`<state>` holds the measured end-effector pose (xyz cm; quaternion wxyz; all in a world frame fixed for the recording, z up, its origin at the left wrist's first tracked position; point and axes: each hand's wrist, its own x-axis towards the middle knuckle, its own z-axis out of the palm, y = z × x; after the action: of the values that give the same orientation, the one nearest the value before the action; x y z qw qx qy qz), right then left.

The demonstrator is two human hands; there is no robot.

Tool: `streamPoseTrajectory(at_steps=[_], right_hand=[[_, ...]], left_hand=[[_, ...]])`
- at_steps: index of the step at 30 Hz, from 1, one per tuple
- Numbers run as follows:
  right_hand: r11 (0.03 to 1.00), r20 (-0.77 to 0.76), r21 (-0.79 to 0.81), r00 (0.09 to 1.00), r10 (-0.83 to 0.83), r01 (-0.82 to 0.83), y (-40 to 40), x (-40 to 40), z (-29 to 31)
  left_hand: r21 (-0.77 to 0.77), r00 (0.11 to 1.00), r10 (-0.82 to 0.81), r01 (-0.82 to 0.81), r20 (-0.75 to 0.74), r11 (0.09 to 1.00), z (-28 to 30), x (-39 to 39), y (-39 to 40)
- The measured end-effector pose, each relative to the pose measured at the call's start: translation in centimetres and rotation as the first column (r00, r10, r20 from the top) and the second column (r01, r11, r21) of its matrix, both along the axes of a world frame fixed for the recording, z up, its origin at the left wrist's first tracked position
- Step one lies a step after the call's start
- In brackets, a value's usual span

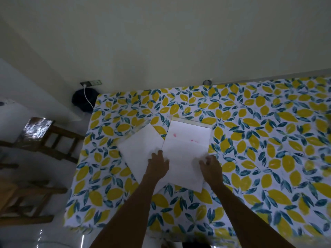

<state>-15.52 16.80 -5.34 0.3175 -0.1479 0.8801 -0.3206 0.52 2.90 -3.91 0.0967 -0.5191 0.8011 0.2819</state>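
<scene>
Two white sheets of paper lie on a table covered by a lemon-print cloth (250, 140). The right sheet (188, 140) has small pink marks and lies roughly straight. The left sheet (141, 145) is turned at an angle, and its edge meets the right sheet. My left hand (158, 164) rests flat with straight fingers where the two sheets meet. My right hand (210, 167) sits at the right sheet's right edge with fingers curled over the paper; whether they pinch the edge is unclear.
A pale wall runs behind the table. Two wooden chairs (52, 140) stand to the left on a glossy white floor. A dark round object (83, 102) with a white cable plugged into a wall socket (91, 83) sits at the table's far left corner.
</scene>
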Motion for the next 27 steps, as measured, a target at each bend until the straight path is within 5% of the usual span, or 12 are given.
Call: streamPoseTrajectory(at_steps=[8,12,18,22,27], right_hand=[[0.994,0.082,-0.092,0.995,-0.051,0.059,3.5,-0.5,2.3],[0.99,0.085,-0.136,0.996,-0.024,0.035,7.1,-1.4,2.6],[0.96,0.233,-0.248,0.97,-0.068,0.127,11.7,-1.4,6.2],[0.974,0.087,-0.213,0.992,0.091,-0.07,14.5,-1.7,6.6],[0.961,0.055,-0.27,0.995,0.083,-0.065,16.3,-2.0,8.9]], left_hand=[[0.128,0.973,0.135,-0.112,-0.186,0.985,1.5,3.3,2.5],[0.068,0.976,0.023,-0.009,-0.214,0.998,2.3,4.8,3.8],[0.138,0.874,0.085,-0.021,-0.478,0.99,2.4,7.2,7.2],[0.058,0.901,-0.01,0.039,-0.433,0.998,2.6,7.5,8.7],[-0.017,0.897,-0.099,0.101,-0.431,0.995,4.2,6.6,9.7]])
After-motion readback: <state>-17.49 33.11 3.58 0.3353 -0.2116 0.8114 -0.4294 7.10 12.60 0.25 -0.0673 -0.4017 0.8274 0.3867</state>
